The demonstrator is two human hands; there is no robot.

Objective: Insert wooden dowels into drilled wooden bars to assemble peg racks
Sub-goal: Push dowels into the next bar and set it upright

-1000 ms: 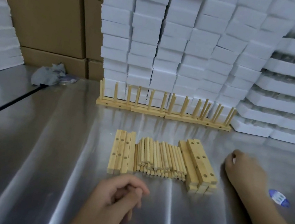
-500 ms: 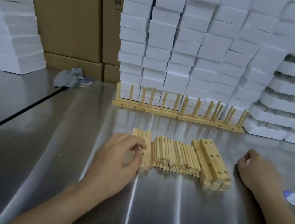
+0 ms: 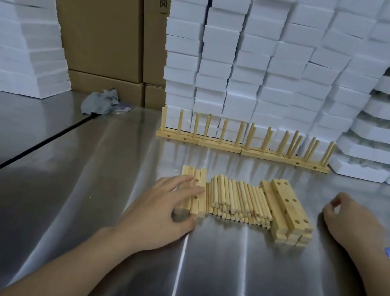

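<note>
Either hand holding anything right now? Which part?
Nothing gripped. Left hand lies straight-fingered atop the pale drilled wooden bars, thumb at their near ends. Right hand rests loosely curled, nothing visible in it.

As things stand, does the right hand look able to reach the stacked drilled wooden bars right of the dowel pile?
Probably yes. The right hand rests on the steel table beside the stacked drilled wooden bars, with only bare tabletop between them and nothing on the top bar.
</note>
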